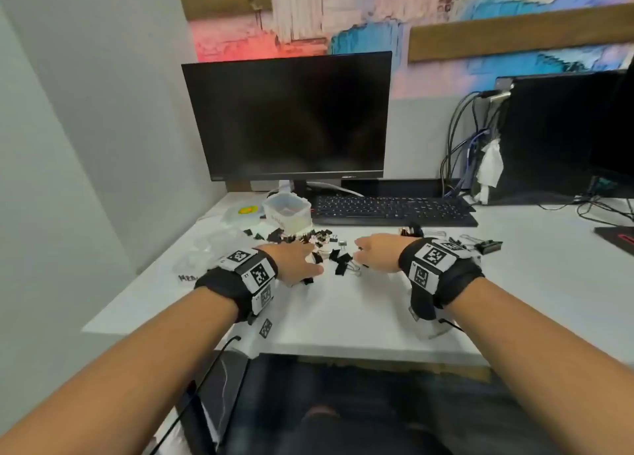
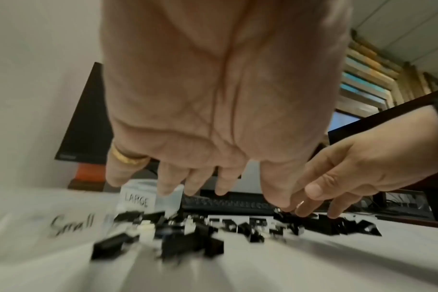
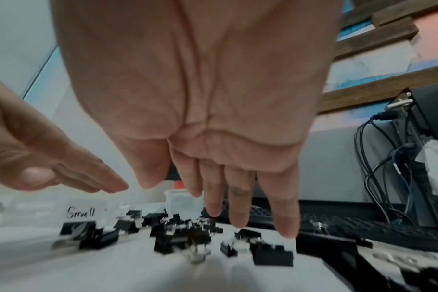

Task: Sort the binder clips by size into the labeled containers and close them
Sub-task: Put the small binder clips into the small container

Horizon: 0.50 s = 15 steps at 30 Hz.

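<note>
Many black binder clips [image 1: 339, 259] of mixed sizes lie scattered on the white desk [image 1: 343, 310]. My left hand [image 1: 302, 259] hovers palm down over the left part of the pile, fingers straight and holding nothing. My right hand [image 1: 374, 252] hovers over the right part the same way, fingers [image 3: 238, 213] extended just above the clips [image 3: 180, 239]. A clear tub labeled LARGE [image 2: 143, 197] stands open behind the pile [image 2: 193, 241]. A clear container labeled Small [image 3: 85, 211] sits to the left. One bigger clip [image 1: 487, 246] lies beyond my right wrist.
A clear lid with a yellow-green sticker [image 1: 243, 211] lies left of the tub. A black keyboard [image 1: 394, 209] and monitor [image 1: 288, 118] stand right behind the clips. A computer tower [image 1: 562, 135] with cables [image 1: 459, 152] is at the right. The desk's front edge [image 1: 274, 346] is near me.
</note>
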Each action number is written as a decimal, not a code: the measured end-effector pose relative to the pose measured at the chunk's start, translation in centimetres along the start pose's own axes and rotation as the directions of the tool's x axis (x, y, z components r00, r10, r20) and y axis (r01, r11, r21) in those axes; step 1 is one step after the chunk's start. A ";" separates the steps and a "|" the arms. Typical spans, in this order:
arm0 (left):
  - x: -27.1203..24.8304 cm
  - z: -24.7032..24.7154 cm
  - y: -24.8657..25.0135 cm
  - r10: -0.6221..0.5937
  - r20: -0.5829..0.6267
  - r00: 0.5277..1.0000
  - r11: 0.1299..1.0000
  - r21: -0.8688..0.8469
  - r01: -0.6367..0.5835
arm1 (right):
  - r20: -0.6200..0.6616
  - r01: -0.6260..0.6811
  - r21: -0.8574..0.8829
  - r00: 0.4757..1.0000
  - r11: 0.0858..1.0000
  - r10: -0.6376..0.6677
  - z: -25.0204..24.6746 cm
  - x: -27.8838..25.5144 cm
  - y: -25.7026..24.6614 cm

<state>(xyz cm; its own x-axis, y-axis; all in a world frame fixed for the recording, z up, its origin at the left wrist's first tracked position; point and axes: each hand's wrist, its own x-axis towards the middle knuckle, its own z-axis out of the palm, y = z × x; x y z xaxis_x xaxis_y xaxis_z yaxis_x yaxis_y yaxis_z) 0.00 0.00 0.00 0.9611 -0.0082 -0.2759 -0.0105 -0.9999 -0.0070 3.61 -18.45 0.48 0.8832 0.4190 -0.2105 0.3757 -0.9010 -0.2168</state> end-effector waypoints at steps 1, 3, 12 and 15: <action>-0.3 0.6 0.1 0.000 0.037 0.999 1.000 0.000 0.000 | 0.033 -0.004 -0.025 0.999 1.000 0.005 0.5 -0.1 -0.1; -0.9 2.1 0.0 -0.013 0.076 0.997 1.000 -0.010 0.014 | 0.059 0.002 -0.038 0.998 0.999 0.000 1.8 -0.3 0.0; -0.6 5.1 -0.8 0.001 0.109 0.994 0.995 -0.100 0.010 | 0.122 0.064 -0.069 0.991 0.996 -0.056 3.3 0.7 -0.2; 0.2 5.0 -1.8 0.102 0.081 0.992 0.984 -0.156 -0.089 | 0.187 0.092 -0.167 0.981 0.982 -0.061 3.1 2.2 -0.6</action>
<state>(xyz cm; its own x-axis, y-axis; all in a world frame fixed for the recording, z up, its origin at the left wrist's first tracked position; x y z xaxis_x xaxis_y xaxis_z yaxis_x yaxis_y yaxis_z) -1.12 1.87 -4.84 0.9297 -0.1093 -0.3517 -0.0524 -0.9845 0.1674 4.46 -16.65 -2.85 0.7910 0.4864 -0.3712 0.4974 -0.8645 -0.0729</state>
